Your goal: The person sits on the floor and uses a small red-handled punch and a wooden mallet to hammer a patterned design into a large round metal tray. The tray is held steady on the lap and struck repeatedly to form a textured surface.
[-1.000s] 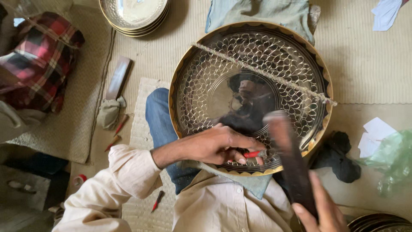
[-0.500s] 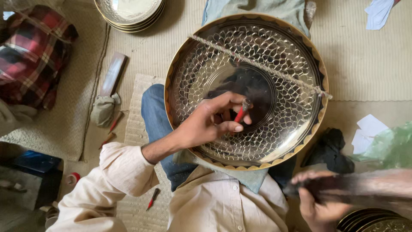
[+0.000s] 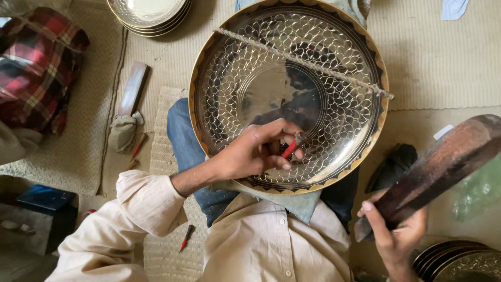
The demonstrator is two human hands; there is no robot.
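Left hand [image 3: 255,154] pinches red-handled punch [image 3: 290,148], tip on tray [image 3: 209,68] near centre ring — tray propped on lap, rope [image 3: 302,61] across upper half. Right hand [image 3: 394,232] wrapped round dark wooden mallet [image 3: 438,169], raised right of tray. Punch tip probably on scale line; glare hides it. Keep punch steady and upright — strike square, light, so pattern stays even. Spare punch [image 3: 185,238] below tray; plate stack [image 3: 148,13] above-left.

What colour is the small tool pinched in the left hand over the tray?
Red, with a dark tip: the small tool, head view, in the left hand.
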